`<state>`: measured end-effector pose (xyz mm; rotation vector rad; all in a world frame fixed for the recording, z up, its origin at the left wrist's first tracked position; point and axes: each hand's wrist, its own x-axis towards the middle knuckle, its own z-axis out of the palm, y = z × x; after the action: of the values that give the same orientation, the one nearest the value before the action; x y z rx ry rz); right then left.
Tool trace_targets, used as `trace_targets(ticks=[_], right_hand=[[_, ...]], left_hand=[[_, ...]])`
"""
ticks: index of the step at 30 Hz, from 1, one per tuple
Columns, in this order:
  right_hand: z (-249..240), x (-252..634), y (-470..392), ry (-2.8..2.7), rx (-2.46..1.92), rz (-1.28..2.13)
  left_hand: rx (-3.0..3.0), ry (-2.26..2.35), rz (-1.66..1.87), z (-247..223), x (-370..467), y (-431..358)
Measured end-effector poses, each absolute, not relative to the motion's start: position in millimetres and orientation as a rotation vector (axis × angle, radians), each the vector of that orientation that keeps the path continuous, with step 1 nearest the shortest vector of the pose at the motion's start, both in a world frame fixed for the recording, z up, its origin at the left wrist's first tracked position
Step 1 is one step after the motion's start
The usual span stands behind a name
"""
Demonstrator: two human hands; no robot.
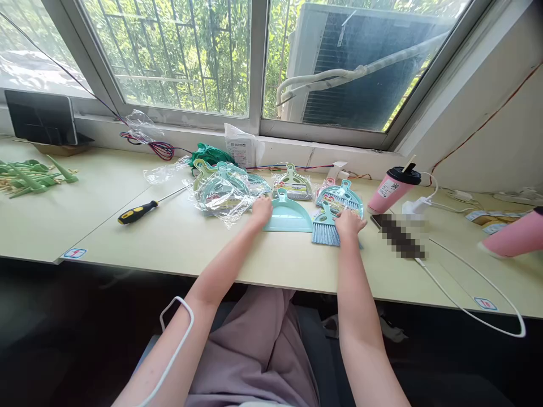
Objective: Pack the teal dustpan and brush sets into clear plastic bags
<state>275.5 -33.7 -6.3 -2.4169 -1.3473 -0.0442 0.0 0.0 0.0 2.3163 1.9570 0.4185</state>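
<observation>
I can read no full words. At my worktop's near edge, left, a white sticker with a blue border bears a red mark; a matching blue-bordered sticker near the right front edge bears red characters, possibly a number. The white label on my black-lidded pink cup shows a black QR code.

Pale aqua dustpan; black-and-yellow screwdriver handle; pink cups.
</observation>
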Motion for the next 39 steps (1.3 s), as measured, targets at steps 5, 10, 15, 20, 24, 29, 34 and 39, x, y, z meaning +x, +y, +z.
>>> trace_targets(ticks=[5, 10, 15, 20, 24, 29, 34, 39], right_hand=[[-6, 285, -30, -1.189, -2.147, 0.003], [13, 275, -26, -1.009, -1.309, 0.352], [25, 249, -28, -0.986, -1.008, 0.557], [28, 231, -37, -1.001, -0.96, 0.655], [25, 214, -40, -1.072, -1.06, 0.545], [21, 187, -48, -1.123, -1.415, 0.035], [23, 191, -46, -1.141, -1.353, 0.048], [16, 211, -30, -1.221, -1.154, 0.596]], left_hand=[[2.175, 1.904, 0.642, 2, 4, 2], [1.772, 1.627, 1.303, 15, 8, 6], [1.464, 1.466, 1.811, 23, -3, 11], [1.497, 1.349, 1.808, 19, -3, 11], [1.584, 0.985, 1.563, 12, 17, 1], [1.694, 0.785, 1.389, 5, 42, -15], [1.666, 0.932, 1.451, 8, 39, -20], [1.675, 0.914, 1.45, 15, 32, -18]])
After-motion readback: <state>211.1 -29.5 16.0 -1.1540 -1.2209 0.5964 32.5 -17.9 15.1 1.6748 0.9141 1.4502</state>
